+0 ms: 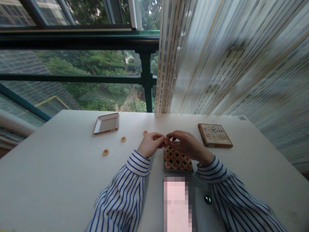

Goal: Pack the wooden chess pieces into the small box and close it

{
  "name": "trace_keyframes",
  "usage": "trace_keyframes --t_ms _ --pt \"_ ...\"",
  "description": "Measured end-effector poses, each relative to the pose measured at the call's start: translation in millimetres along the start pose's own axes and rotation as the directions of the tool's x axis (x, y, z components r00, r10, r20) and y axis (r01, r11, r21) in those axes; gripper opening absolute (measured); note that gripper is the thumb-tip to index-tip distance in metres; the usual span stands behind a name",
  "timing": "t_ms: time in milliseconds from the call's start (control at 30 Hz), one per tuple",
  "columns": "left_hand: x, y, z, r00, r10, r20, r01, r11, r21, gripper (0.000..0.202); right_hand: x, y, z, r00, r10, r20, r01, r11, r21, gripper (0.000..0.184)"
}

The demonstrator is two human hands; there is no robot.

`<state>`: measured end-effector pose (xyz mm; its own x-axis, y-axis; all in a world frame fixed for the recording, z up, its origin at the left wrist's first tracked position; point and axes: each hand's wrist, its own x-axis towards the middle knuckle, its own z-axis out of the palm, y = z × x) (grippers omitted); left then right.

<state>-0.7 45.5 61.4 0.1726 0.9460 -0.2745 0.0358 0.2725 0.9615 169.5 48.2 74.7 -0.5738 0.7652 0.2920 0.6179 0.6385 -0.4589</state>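
Both my hands meet over a small box of round wooden game pieces [178, 162] near the table's front middle. My left hand [151, 144] is closed in a pinch on one round piece [166, 140] at the box's far edge. My right hand [187, 145] curls over the box's far part, its fingertips touching the same piece. Several pieces with red marks fill the box in rows. Three loose pieces lie on the table to the left: one [105, 152], another [123, 139], a third [145, 132].
An empty shallow lid or tray [106, 123] lies at the back left of the white table [60, 174]. A printed box lid [214, 135] sits at the back right. A window railing and a striped curtain stand behind the table.
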Motion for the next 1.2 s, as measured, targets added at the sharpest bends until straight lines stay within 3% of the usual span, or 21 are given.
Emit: trace_keyframes --t_ms 367,567,767,967,1200 --pt "1 -4 0.4 0.999 0.039 0.033 -0.045 0.977 0.209 0.013 0 -2 -1 0.995 0.007 0.095 0.009 0.986 -0.167 0.018" --pt "7 -12 -8.5 0.985 0.173 0.016 -0.165 0.902 0.399 0.019 -1 0 1 0.985 0.020 0.173 0.017 0.978 -0.208 0.019" --pt "5 -12 -13.3 0.976 0.214 -0.042 -0.158 0.828 0.538 0.022 -3 4 6 0.973 0.026 0.230 0.035 0.965 -0.259 0.024" --pt "4 -12 -13.1 0.962 0.273 -0.015 -0.191 0.710 0.678 0.024 -3 3 7 0.960 0.020 0.280 0.068 0.952 -0.300 0.020" --pt "3 -13 -13.8 0.965 0.262 0.006 -0.180 0.647 0.741 0.024 -2 3 8 0.942 0.047 0.334 0.061 0.950 -0.306 0.021"
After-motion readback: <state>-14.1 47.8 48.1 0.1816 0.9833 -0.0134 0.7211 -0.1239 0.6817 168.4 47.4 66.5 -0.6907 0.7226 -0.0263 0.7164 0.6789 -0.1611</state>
